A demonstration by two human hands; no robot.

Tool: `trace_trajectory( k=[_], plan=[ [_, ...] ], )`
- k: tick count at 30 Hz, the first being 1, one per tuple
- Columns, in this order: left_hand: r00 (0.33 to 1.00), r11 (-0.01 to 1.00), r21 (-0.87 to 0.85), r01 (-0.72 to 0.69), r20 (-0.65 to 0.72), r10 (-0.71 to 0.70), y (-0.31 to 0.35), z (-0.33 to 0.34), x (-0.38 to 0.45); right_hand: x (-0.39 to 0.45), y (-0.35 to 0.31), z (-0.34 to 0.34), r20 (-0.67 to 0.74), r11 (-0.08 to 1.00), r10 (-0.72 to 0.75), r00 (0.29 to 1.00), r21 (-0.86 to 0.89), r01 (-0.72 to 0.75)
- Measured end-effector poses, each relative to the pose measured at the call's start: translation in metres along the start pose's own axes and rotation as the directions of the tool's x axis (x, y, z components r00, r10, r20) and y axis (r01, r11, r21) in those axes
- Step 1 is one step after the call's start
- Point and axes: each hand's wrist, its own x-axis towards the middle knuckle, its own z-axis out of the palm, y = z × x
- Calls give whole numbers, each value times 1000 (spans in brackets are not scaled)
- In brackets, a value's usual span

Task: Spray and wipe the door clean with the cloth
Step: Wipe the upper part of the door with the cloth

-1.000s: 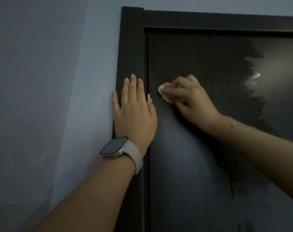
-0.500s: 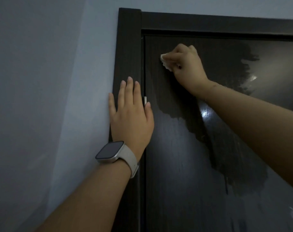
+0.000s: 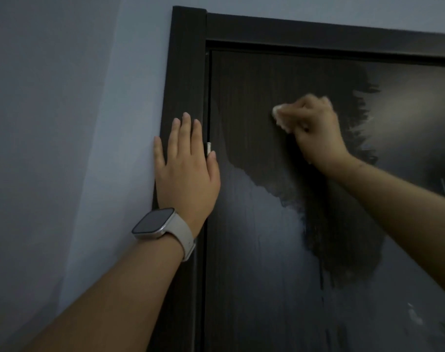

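**Upper corner wiped, most of the door still to go**

The person stands close to the dark brown wood-grain door (image 3: 254, 250), working near its top left corner. The right hand (image 3: 315, 128) is clenched around a small wad of white cloth (image 3: 279, 116), pressed against the panel just below the top of the dark door frame (image 3: 188, 72); only a pale edge of the cloth shows past the knuckles, and the hand is blurred. The left hand (image 3: 185, 174) lies flat and open, fingers spread, palm on the frame, its thumb over the door's edge, holding nothing. A pale smartwatch with a light strap (image 3: 160, 224) sits on that wrist.

A darker, matte patch spreads around and below the right hand, with ragged, brushed edges. I take this to be the wiped area. To the right of it the surface looks hazy with a glare, and the lower left has a greyish film with thin runs trailing down, so those parts seem unwiped. No spray bottle is in sight. I would judge the spraying done here, and the wiping well under way but far from finished.
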Motion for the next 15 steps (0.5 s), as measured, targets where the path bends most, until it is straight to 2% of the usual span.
trace_trajectory(
  k=[4,7,11,15],
  plan=[
    [1000,1000,-4,-5,0,5,0,0,0,18,7,2,-32,993,114,993,1,-114],
    [1000,1000,2,-6,8,6,-1,-1,-1,-18,-4,-3,-48,998,14,999,-66,-17],
    [1000,1000,8,-6,20,6,0,-1,-1,-82,-12,-15,38,989,-120,992,-82,123],
    [1000,999,34,-2,17,2,0,-1,-1,-62,-7,-16,89,980,-143,986,-125,154]
  ],
)
